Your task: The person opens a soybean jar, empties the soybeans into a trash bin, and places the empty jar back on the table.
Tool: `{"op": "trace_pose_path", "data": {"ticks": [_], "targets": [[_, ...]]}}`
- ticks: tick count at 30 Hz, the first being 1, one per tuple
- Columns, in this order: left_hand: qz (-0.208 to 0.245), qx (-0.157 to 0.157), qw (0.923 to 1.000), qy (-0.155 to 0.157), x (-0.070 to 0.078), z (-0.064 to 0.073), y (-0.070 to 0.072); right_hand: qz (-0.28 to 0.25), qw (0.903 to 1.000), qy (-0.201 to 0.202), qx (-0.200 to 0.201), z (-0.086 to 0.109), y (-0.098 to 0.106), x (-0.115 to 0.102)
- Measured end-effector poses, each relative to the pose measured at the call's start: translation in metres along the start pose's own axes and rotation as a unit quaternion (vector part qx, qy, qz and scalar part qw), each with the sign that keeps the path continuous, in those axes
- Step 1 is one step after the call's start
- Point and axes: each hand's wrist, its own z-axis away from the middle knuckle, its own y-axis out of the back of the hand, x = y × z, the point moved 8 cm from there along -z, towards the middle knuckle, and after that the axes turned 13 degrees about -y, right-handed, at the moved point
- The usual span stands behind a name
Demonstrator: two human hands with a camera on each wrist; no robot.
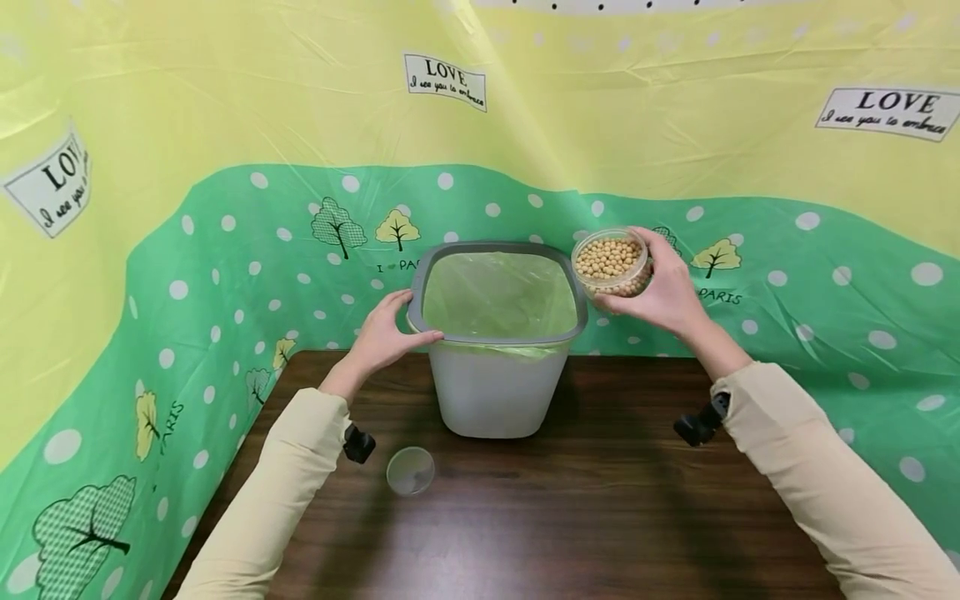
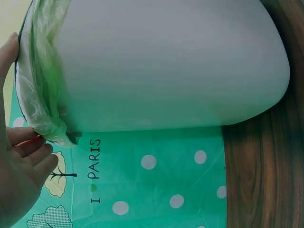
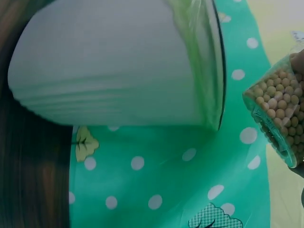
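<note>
On the table stands a light grey trash bin [image 1: 498, 392] with a dark grey rim and a pale green liner bag [image 1: 498, 292] inside. My left hand [image 1: 386, 333] holds the bin's left front corner, thumb on the front rim and fingers at the left side. In the left wrist view the fingertips [image 2: 35, 137] meet the rim beside the folded liner. My right hand [image 1: 663, 283] grips a clear plastic jar [image 1: 633, 283] of soybeans [image 1: 609, 258]. The jar is lidless, raised at the bin's right rim, its mouth tilted toward the head camera. Beans fill much of it in the right wrist view.
A clear round lid [image 1: 410, 471] lies on the dark wooden table [image 1: 525, 517], in front of the bin and to its left. Behind and to the left hangs a green and yellow printed cloth [image 1: 262, 242], close to the table's back edge.
</note>
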Motion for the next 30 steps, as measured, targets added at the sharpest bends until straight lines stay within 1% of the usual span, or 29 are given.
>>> {"op": "trace_pose_path", "data": {"ticks": [3, 6, 10, 15, 18, 24, 27, 30], "targets": [[0.002, -0.001, 1.0, 0.003, -0.001, 0.0, 0.0, 0.027, 0.9992, 0.03, -0.006, -0.008, -0.009, 0.0], [0.004, -0.002, 1.0, 0.005, -0.002, 0.0, 0.0, 0.056, 0.9956, 0.074, -0.015, -0.011, -0.016, -0.002], [0.006, -0.003, 1.0, 0.005, -0.001, 0.0, 0.0, 0.088, 0.9876, 0.128, -0.02, -0.012, -0.023, -0.004], [0.007, -0.005, 0.9999, 0.009, 0.001, 0.0, 0.0, 0.108, 0.9758, 0.188, -0.026, -0.011, -0.026, -0.007], [0.007, -0.007, 0.9999, 0.01, 0.0, 0.001, 0.001, 0.119, 0.9715, 0.203, -0.033, -0.011, -0.029, -0.008], [0.009, -0.002, 0.9999, 0.012, 0.0, 0.0, 0.0, 0.149, 0.9636, 0.218, -0.039, -0.011, -0.032, -0.007], [0.011, 0.0, 0.9999, 0.013, -0.001, 0.001, -0.001, 0.164, 0.9576, 0.234, -0.038, -0.011, -0.033, -0.009], [0.014, 0.002, 0.9998, 0.014, -0.002, 0.002, -0.002, 0.183, 0.9493, 0.253, -0.035, -0.01, -0.034, -0.011]]}}
